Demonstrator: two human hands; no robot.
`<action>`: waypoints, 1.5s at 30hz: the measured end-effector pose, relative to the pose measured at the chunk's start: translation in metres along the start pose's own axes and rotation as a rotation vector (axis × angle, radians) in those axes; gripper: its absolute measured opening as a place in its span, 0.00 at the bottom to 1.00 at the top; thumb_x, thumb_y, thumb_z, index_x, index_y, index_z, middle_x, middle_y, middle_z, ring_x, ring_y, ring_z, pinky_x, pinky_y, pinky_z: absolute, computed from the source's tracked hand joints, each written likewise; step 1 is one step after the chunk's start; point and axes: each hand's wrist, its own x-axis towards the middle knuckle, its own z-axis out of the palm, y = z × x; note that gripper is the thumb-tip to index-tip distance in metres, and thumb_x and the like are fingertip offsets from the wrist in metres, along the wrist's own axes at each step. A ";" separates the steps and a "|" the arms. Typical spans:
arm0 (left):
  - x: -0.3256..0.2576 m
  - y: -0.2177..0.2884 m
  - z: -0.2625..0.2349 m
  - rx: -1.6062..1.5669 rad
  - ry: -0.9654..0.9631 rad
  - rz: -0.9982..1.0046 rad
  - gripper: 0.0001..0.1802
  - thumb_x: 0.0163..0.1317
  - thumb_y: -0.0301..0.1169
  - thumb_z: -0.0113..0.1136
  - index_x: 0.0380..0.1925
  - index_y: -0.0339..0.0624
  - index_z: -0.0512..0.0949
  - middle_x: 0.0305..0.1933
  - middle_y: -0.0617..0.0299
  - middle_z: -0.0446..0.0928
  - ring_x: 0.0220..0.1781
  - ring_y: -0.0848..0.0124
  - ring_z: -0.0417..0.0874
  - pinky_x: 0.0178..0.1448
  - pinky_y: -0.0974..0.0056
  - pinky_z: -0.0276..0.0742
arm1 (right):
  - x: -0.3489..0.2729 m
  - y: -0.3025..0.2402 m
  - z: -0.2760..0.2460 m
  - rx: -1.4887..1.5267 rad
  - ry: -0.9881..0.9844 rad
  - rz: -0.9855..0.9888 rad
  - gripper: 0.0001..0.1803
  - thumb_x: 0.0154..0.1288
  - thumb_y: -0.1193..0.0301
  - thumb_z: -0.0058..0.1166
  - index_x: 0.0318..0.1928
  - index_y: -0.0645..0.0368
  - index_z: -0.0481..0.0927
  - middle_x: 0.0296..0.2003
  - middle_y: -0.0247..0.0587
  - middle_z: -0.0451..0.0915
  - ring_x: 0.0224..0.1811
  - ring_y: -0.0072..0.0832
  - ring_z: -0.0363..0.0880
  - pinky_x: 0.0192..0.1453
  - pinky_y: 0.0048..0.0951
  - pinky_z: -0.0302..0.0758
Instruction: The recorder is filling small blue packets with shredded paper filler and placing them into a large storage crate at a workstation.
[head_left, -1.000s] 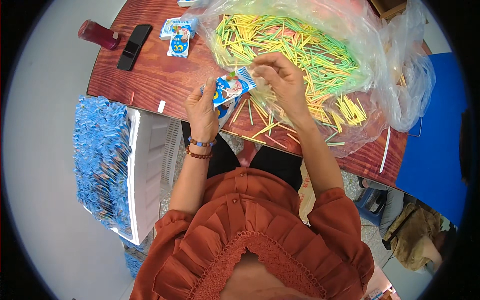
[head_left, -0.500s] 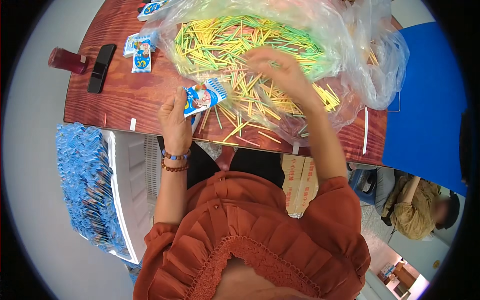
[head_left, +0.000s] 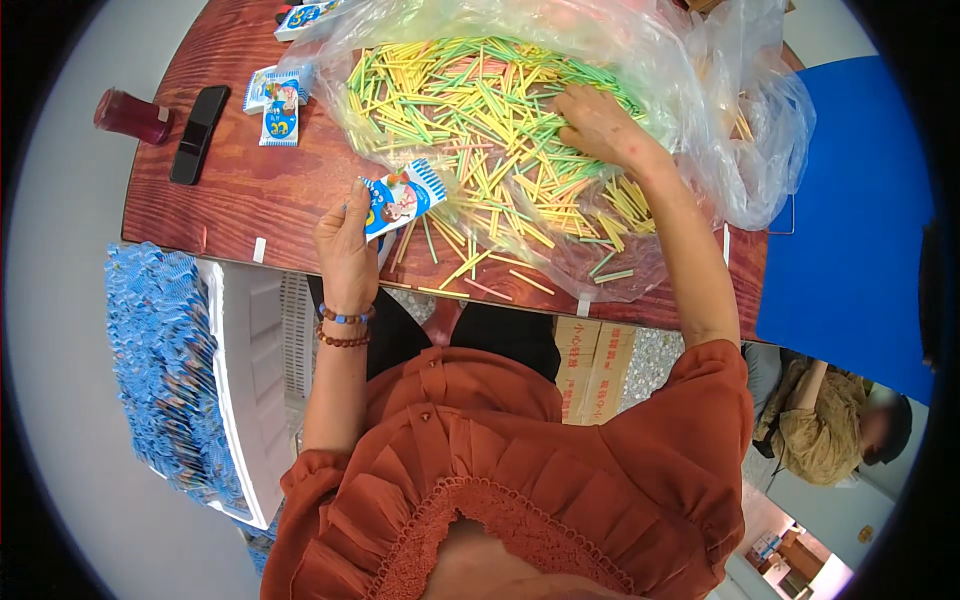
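Observation:
My left hand is closed on a blue and white packet, thumb on its near end, above the table's front edge. To the right, a heap of thin yellow, green and pink sticks lies on a clear plastic bag. My right hand is down on the heap's right side, fingers bent in among the green and yellow sticks. The fingertips are partly hidden, so what they pinch cannot be made out.
Similar packets, a black phone and a dark red jar are on the wooden table. A white foam box of blue packets stands at left. At right are a blue board and a seated person.
My right hand has moved right from above the middle of the heap and come down among the sticks. My left hand still holds the packet, nearly in place.

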 end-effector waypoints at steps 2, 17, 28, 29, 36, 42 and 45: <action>0.000 0.001 0.001 0.008 0.008 -0.003 0.12 0.70 0.34 0.56 0.36 0.36 0.82 0.36 0.65 0.83 0.35 0.81 0.82 0.40 0.73 0.78 | -0.001 0.001 0.005 -0.026 0.035 -0.005 0.18 0.60 0.73 0.50 0.52 0.60 0.74 0.47 0.50 0.76 0.55 0.45 0.72 0.57 0.43 0.68; -0.002 0.001 -0.004 0.001 0.000 -0.009 0.12 0.70 0.34 0.57 0.38 0.36 0.82 0.38 0.64 0.84 0.37 0.79 0.84 0.42 0.73 0.79 | 0.003 0.013 -0.002 0.390 0.002 0.177 0.13 0.64 0.76 0.48 0.49 0.65 0.73 0.43 0.56 0.78 0.48 0.53 0.76 0.50 0.43 0.72; -0.003 0.001 -0.003 0.034 0.053 -0.026 0.11 0.71 0.35 0.54 0.37 0.41 0.82 0.35 0.66 0.83 0.33 0.80 0.82 0.37 0.72 0.76 | 0.006 -0.011 -0.018 0.021 -0.026 -0.016 0.21 0.58 0.66 0.52 0.53 0.56 0.75 0.50 0.45 0.77 0.56 0.41 0.73 0.60 0.43 0.66; -0.003 0.000 -0.006 0.034 0.036 -0.015 0.11 0.71 0.35 0.54 0.37 0.41 0.82 0.35 0.66 0.83 0.33 0.80 0.82 0.37 0.72 0.76 | 0.007 -0.011 -0.020 0.040 -0.024 -0.044 0.22 0.57 0.67 0.52 0.53 0.56 0.74 0.50 0.45 0.77 0.56 0.41 0.73 0.60 0.43 0.66; -0.004 0.002 0.001 -0.022 0.025 -0.010 0.11 0.70 0.34 0.56 0.35 0.37 0.82 0.35 0.65 0.83 0.35 0.80 0.83 0.40 0.73 0.78 | 0.018 -0.026 -0.013 -0.108 -0.131 -0.077 0.17 0.59 0.68 0.52 0.47 0.63 0.73 0.48 0.49 0.76 0.56 0.42 0.73 0.57 0.45 0.69; -0.003 0.001 -0.005 -0.032 0.012 -0.029 0.11 0.70 0.34 0.56 0.35 0.37 0.82 0.36 0.65 0.83 0.36 0.80 0.82 0.41 0.73 0.78 | 0.010 -0.018 -0.005 -0.066 -0.014 -0.128 0.14 0.63 0.69 0.51 0.46 0.64 0.72 0.42 0.51 0.78 0.50 0.44 0.77 0.53 0.44 0.72; -0.005 0.005 -0.004 -0.029 0.033 -0.034 0.12 0.70 0.35 0.56 0.35 0.37 0.82 0.36 0.65 0.83 0.36 0.80 0.82 0.41 0.73 0.78 | 0.008 -0.021 -0.016 0.365 -0.165 0.193 0.13 0.70 0.68 0.47 0.47 0.65 0.72 0.39 0.48 0.82 0.44 0.43 0.81 0.51 0.42 0.76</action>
